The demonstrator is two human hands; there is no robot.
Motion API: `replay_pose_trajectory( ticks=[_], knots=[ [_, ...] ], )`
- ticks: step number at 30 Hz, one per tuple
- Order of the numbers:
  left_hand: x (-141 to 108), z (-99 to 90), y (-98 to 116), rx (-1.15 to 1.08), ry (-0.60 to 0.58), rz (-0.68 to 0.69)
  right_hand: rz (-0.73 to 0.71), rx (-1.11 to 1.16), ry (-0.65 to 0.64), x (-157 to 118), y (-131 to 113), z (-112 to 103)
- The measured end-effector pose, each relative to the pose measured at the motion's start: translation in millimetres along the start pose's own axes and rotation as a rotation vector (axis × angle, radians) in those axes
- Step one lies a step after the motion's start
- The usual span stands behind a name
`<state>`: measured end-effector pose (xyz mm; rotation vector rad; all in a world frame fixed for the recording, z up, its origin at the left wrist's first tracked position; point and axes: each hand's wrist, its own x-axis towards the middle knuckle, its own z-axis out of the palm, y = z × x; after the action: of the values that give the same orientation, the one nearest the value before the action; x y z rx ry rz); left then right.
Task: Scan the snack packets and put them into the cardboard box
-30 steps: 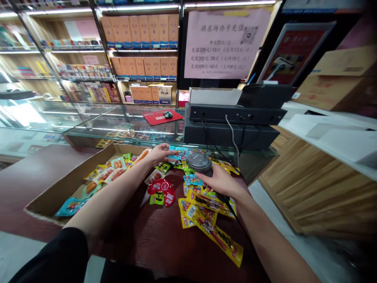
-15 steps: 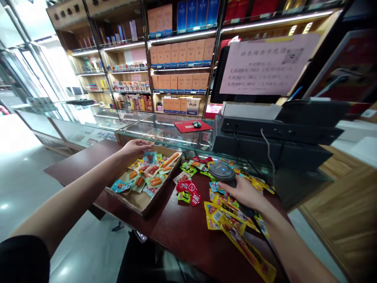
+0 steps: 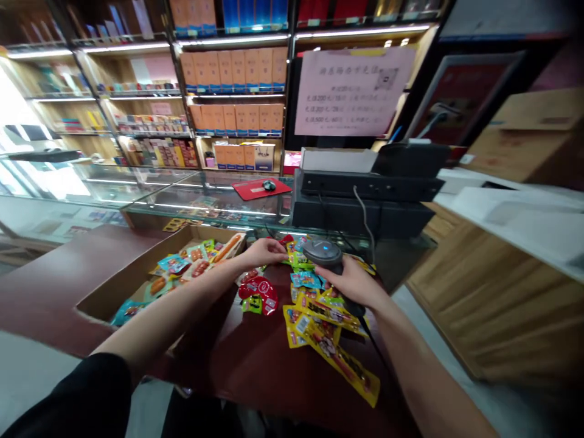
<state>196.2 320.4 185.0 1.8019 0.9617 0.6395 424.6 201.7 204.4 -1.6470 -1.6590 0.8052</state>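
Note:
My right hand point(image 3: 353, 281) is wrapped round the handle of a dark grey scanner point(image 3: 323, 252) with a small blue light, held over the snack packets. My left hand point(image 3: 265, 253) reaches in beside it, fingers closed at the edge of some green packets point(image 3: 298, 260); whatever they hold is too small to make out. Left of it, a cardboard box point(image 3: 107, 293) contains sausage snacks and small coloured packets. A red curved packet point(image 3: 269, 296) and a small green one point(image 3: 252, 303) lie on the dark red table. Long yellow packets point(image 3: 340, 356) overlap below the scanner.
Behind the table runs a glass counter point(image 3: 173, 193) with a red mat and mouse point(image 3: 269, 185). A black machine point(image 3: 360, 204) stands at the back right, a pink paper sign point(image 3: 351, 94) above it. The scanner's cable trails past my right forearm.
My left hand has moved right, from over the cardboard box to the packets near the scanner. The view has turned to the right. My right hand still grips the scanner.

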Motion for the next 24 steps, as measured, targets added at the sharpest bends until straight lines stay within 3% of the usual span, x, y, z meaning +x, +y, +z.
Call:
replay_pose_trajectory(
  ticks=[2, 5, 7, 11, 14, 18, 24],
  knots=[
    [17, 30.2, -1, 0.217, -0.077, 0.077, 0.019, 0.004, 0.017, -4, 0, -2],
    [31, 60.8, 0, 0.527, -0.185, 0.135, 0.025, -0.008, 0.037, -8, -3, -7],
    [33, 73.5, 2, 0.688, -0.225, 0.146, 0.033, -0.002, 0.041, -9, -5, -11],
    [29, 85.3, 4, 0.838, -0.178, 0.149, 0.033, 0.020, 0.041, -2, -8, -14],
    [30, 78.2, 2, 0.816, -0.243, 0.036, 0.030, 0.019, 0.041, 6, -8, -13],
    [34, 48.6, -8, 0.680, -0.342, -0.054, 0.034, 0.004, -0.006, 13, -7, -8],
    [37, 9.8, -19, 0.331, -0.277, -0.201, -0.001, -0.069, -0.044, 16, -2, -5]
  ],
)
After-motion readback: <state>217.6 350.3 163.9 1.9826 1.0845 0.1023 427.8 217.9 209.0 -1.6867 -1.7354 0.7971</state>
